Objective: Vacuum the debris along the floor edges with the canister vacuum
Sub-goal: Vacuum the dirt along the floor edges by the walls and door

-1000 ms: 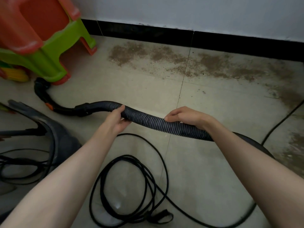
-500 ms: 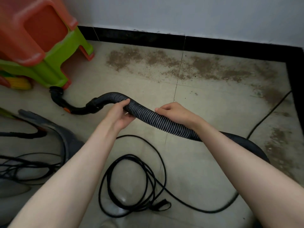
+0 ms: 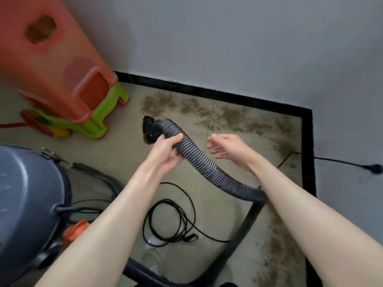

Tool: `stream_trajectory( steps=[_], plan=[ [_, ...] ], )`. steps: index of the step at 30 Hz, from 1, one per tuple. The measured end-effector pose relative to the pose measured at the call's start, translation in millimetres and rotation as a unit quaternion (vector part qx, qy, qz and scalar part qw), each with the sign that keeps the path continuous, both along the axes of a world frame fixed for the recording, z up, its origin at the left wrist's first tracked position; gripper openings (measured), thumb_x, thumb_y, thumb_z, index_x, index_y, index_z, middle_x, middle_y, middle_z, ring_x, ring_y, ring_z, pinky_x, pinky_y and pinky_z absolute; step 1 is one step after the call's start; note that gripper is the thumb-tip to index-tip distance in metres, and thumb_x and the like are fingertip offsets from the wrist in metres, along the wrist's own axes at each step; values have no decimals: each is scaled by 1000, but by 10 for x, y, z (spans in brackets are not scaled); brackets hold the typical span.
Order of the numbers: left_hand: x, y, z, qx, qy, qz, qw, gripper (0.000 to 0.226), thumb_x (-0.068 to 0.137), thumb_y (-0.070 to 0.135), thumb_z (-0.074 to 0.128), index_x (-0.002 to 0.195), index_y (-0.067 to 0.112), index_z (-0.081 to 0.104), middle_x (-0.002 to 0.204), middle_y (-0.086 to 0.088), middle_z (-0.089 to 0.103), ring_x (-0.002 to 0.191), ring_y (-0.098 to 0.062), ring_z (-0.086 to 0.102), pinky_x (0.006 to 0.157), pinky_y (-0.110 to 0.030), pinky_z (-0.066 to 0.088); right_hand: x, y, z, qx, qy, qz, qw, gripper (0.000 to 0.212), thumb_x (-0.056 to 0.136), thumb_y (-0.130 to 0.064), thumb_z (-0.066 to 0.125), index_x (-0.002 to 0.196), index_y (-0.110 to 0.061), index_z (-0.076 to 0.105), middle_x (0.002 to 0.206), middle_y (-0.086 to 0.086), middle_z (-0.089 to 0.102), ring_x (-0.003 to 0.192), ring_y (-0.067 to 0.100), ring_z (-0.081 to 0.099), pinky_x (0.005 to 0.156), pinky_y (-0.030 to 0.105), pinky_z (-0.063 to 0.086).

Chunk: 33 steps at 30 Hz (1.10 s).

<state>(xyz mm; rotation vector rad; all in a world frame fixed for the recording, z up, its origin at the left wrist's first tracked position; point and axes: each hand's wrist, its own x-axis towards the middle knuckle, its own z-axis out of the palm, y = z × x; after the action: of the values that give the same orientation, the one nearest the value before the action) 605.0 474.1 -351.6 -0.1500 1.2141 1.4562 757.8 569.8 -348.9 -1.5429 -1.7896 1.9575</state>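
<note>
My left hand grips the black ribbed vacuum hose near its front end, and the hose's open nozzle end hangs just beyond the hand above the floor. My right hand hovers beside the hose with spread fingers, touching nothing. The hose runs down to the right, under my right forearm, and loops back along the bottom. The grey canister vacuum stands at the left. Brown debris lies in a band along the black baseboard and down the right floor edge.
Stacked red and green plastic stools stand at the upper left, with a broom head beside them. A coiled black power cord lies on the tiles between my arms. Another cord with a plug runs along the right.
My right hand let go of the hose and opened. The left hand lifted the hose end off the floor and toward the wall debris. The view swung, bringing the canister and room corner into sight.
</note>
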Motion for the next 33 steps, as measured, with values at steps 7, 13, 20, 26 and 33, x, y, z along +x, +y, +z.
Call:
stream_trajectory(
  steps=[7,13,20,26,33],
  plan=[
    [254,-80,1374,16,64,-122,990,67,87,-7,57,142,19,30,103,-11,63,85,-22,66,71,-35,57,-96,265,1530,-5,28,-39,999,34,102,-31,48,119,-4,59,107,7,64,94,18,60,77,24,51],
    [419,-341,2171,60,136,-191,970,64,87,-5,60,132,29,31,96,-9,69,87,-22,68,80,-40,55,-251,186,2359,-47,53,-6,997,40,100,-39,50,112,-2,59,92,4,66,82,17,62,76,26,54],
    [626,-559,2836,65,280,-239,927,69,86,3,65,140,28,30,107,-7,68,93,-19,67,87,-39,54,-354,-2,3059,-16,122,7,992,21,94,-21,63,87,-1,63,79,9,62,65,17,60,61,25,53],
    [224,-787,3397,10,248,-177,952,49,100,29,43,144,10,33,132,-12,55,102,-22,63,92,-38,49,-22,-304,3579,10,132,68,989,15,96,-9,58,108,-2,64,85,10,59,71,18,57,63,29,49],
    [-154,-514,4081,75,85,115,987,37,100,40,42,122,11,44,108,-11,56,83,-24,62,74,-45,54,320,-784,4037,38,208,146,966,32,97,-5,54,127,-15,57,109,5,63,91,15,59,77,22,51]
  ],
)
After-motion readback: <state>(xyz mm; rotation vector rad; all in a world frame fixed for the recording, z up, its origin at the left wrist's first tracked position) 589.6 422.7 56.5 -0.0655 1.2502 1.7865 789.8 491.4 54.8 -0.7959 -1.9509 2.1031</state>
